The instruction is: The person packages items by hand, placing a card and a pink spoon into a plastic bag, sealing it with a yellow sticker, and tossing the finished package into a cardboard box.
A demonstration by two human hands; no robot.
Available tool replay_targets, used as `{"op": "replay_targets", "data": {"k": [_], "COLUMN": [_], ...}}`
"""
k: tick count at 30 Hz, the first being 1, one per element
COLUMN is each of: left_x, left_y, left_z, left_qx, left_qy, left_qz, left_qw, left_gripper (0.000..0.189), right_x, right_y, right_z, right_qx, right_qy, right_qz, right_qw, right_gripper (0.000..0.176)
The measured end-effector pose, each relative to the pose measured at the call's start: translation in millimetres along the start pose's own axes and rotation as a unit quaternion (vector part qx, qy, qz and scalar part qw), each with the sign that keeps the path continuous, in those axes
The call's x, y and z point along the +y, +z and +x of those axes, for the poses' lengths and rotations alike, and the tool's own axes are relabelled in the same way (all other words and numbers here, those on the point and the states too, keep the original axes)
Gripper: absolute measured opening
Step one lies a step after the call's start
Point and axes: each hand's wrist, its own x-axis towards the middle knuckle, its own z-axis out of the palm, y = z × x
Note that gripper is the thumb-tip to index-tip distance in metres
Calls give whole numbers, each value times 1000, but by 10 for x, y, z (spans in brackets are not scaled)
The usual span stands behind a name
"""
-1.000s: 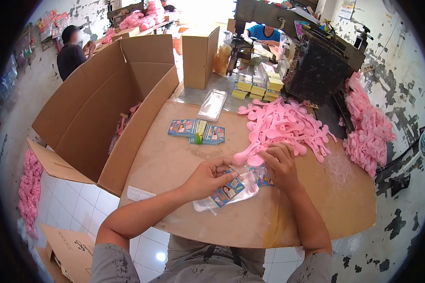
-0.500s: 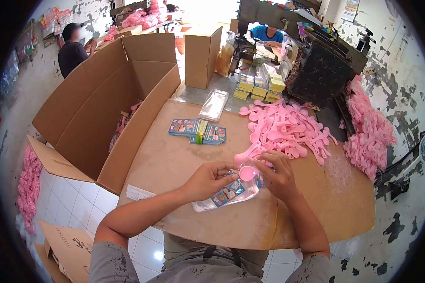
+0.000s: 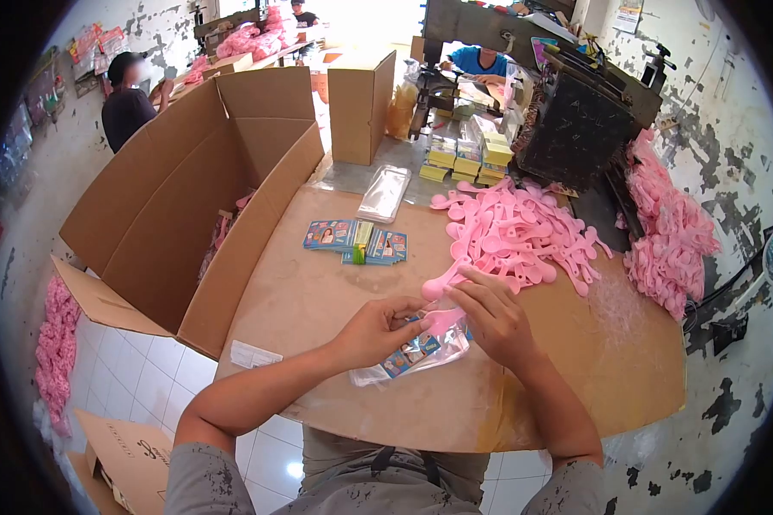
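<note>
My left hand (image 3: 378, 330) is closed at the edge of a pink spoon (image 3: 442, 321), thumb and fingers pinched by its left side. My right hand (image 3: 493, 316) is bent over the spoon's right side, its fingers close together; what its fingertips grip is hard to make out. Under both hands lie clear plastic bags with a blue printed card (image 3: 410, 355). A heap of pink spoons (image 3: 511, 232) spreads just beyond my right hand. Farther up the cardboard-covered table, blue cards (image 3: 331, 233) lie fanned out around a yellow-green bundle (image 3: 360, 243).
A large open carton (image 3: 159, 206) stands left of the table. Clear bags (image 3: 384, 194) and stacked yellow-edged cards (image 3: 466, 160) lie at the back. A dark machine (image 3: 567, 129) stands back right, beside bundled pink spoons (image 3: 668, 227). Other people sit or stand beyond.
The pink spoon between my hands has tilted, its bowl no longer facing up towards the view. My right hand has shifted slightly left and up over it.
</note>
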Motion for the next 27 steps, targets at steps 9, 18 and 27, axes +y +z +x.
{"op": "replay_targets", "data": {"k": [9, 18, 27], "left_x": [-100, 73, 143], "left_y": [11, -26, 42], "left_z": [16, -27, -103], "left_qx": [-60, -114, -121], "left_qy": [57, 4, 89], "left_qz": [-51, -96, -73], "left_qw": [995, 989, 986], "left_gripper": [33, 31, 43], "right_x": [-128, 18, -127], "right_y": [-33, -127, -511], "right_z": [-15, 7, 261], "right_qx": [-45, -43, -116], "right_qy": [118, 173, 68], "right_qz": [393, 588, 476], "right_qw": [911, 789, 869], "right_gripper": [69, 57, 22]}}
